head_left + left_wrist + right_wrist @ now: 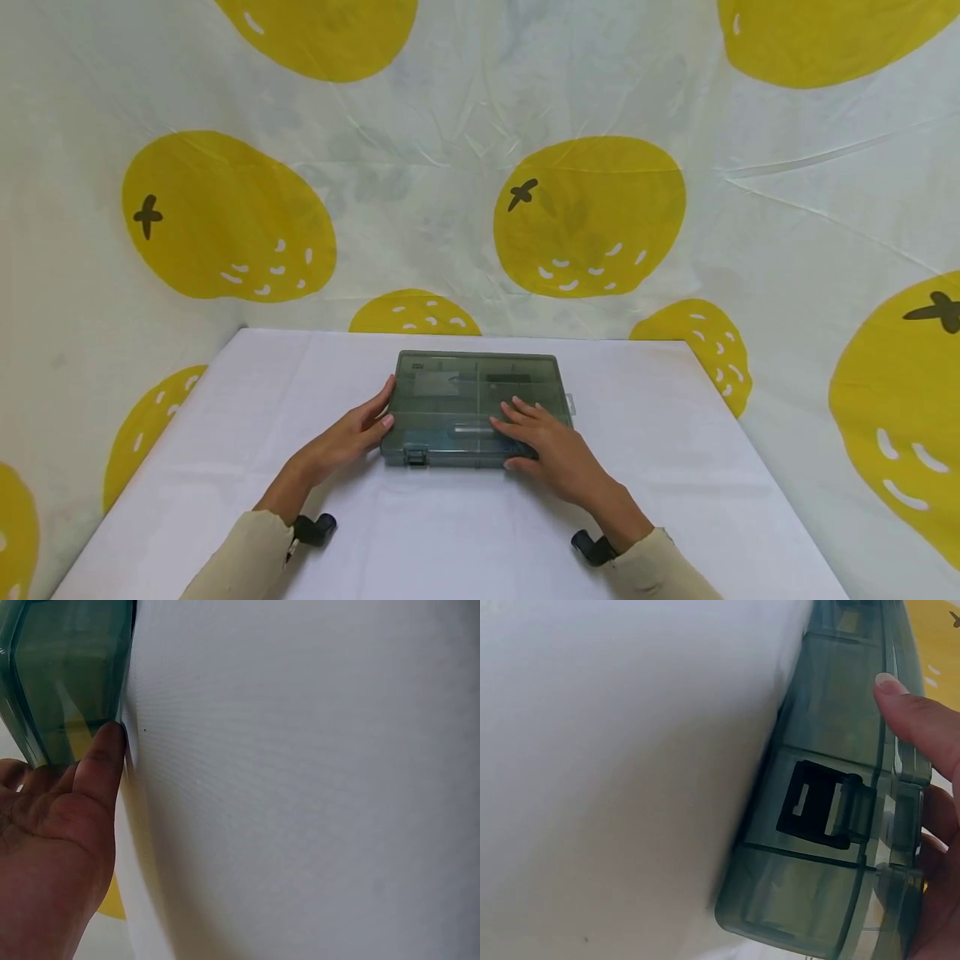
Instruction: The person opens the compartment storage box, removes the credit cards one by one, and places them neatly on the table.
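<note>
A dark green see-through plastic organizer box (435,404) with a lid lies flat on the table, its inner dividers showing through. At its left end is my left hand (341,442), its fairly straight fingers and thumb touching the side wall; the left wrist view has those fingertips low on the wall. My right hand (555,454) rests on the lid's right front part, fingers spread. Its thumb (907,712) lies at the front edge in the right wrist view. Near that thumb is a front clasp (829,806); another clasp (416,455) shows at the front left.
A white cloth covers the table (675,442). Behind and beside it hangs a pale curtain (420,208) with large yellow fruit prints. Black wrist devices sit by both beige sleeves (240,554).
</note>
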A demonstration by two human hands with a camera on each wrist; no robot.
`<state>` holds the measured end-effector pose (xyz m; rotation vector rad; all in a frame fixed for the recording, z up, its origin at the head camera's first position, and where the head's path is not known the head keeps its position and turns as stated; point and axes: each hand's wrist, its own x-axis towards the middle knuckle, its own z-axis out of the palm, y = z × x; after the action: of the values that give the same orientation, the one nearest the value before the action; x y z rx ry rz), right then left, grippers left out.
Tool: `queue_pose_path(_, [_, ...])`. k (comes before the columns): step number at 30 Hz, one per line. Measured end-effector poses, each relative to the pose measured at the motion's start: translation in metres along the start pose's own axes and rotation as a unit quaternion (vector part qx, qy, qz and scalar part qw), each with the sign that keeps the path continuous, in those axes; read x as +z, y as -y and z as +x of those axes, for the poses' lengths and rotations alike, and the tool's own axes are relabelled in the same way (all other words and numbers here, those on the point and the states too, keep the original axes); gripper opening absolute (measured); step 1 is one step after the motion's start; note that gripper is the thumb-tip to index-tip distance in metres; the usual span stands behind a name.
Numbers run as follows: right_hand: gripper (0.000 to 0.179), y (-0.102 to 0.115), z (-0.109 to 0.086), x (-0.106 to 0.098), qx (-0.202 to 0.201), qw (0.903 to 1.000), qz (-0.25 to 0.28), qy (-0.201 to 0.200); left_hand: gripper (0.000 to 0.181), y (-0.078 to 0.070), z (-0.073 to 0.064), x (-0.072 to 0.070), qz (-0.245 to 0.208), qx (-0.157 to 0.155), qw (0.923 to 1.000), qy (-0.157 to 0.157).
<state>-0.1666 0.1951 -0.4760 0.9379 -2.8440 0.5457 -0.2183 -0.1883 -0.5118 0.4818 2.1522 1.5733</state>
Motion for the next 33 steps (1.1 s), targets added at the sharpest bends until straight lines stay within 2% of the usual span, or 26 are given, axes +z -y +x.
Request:
queue_pose_path(9, [0.066,0.0,-0.001,-0.005,-0.006,0.9998,-0.008,-0.02,0.078,0.002,-0.001,-0.001,-0.01,0.001,0.9999,0.001])
queue_pose_path(18, [0.057,-0.001,0.0,-0.011,-0.017,0.9986,-0.02,-0.046,0.069,0.004,-0.003,-0.001,-0.024,-0.006,0.9997,0.003])
queue_pose_path(25, [0.055,0.003,0.001,-0.025,-0.016,0.9977,-0.027,-0.06,0.064,0.003,-0.004,-0.002,-0.035,-0.024,0.9991,0.001])
queue_pose_path(30, [0.055,0.001,0.006,-0.036,-0.026,0.9953,-0.026,-0.09,0.063,0.002,-0.004,-0.002,-0.042,-0.041,0.9982,-0.008])
queue_pose_path(33, [0.053,0.0,0.01,-0.044,-0.034,0.9935,-0.027,-0.105,0.063,0.001,-0.003,0.0,-0.04,-0.036,0.9985,-0.008])
